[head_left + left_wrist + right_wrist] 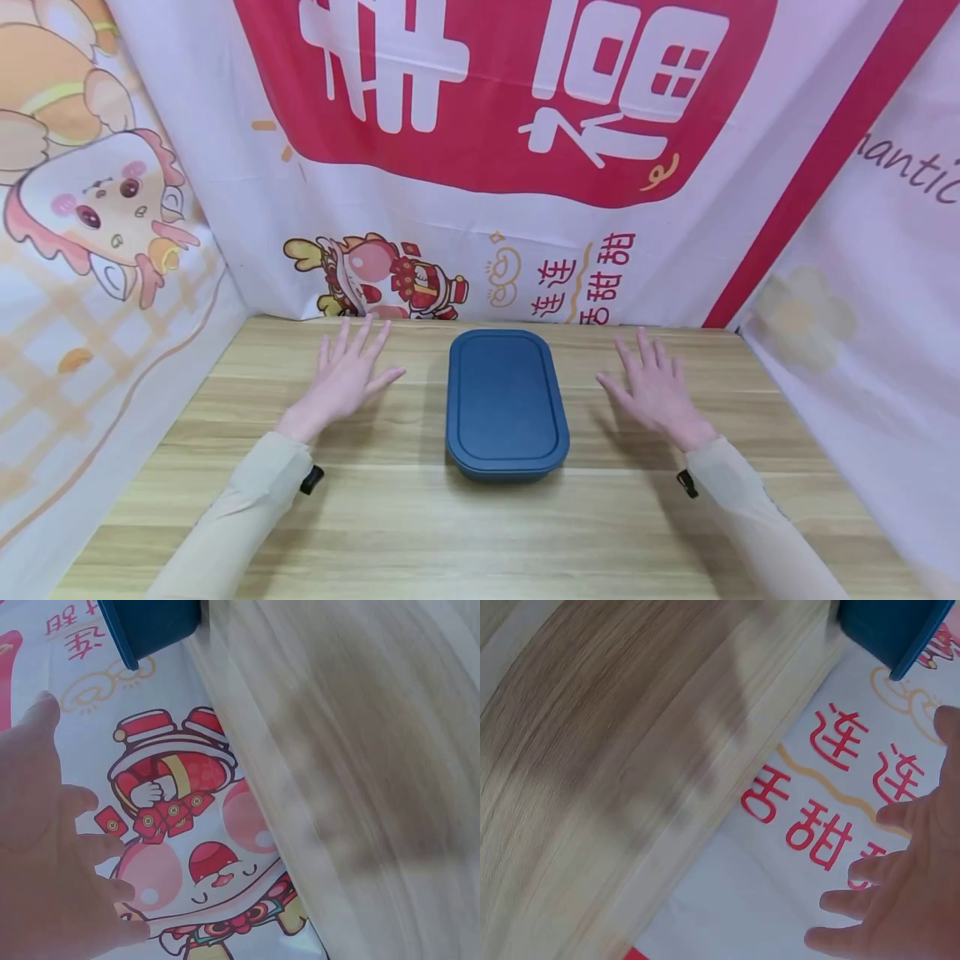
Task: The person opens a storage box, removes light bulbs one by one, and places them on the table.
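Note:
A blue rectangular lidded container [506, 400] with rounded corners sits on the wooden table, its lid in place. To its left is my left hand [341, 379], palm down with fingers spread, holding nothing. My right hand [656, 392] is on the other side, fingers also spread and nothing in it. Both hands are apart from the container. One end of the container [154, 630] shows at the top of the left wrist view, beyond the left thumb. In the right wrist view the container [892, 630] appears at the upper right, above the right hand [907, 877].
The wood-grain table [420, 533] is bounded by printed cloth on three sides. The back cloth [480, 233] carries red lettering and cartoon figures. A cartoon-printed cloth [82, 333] stands at the left, and a pale cloth [855, 333] at the right.

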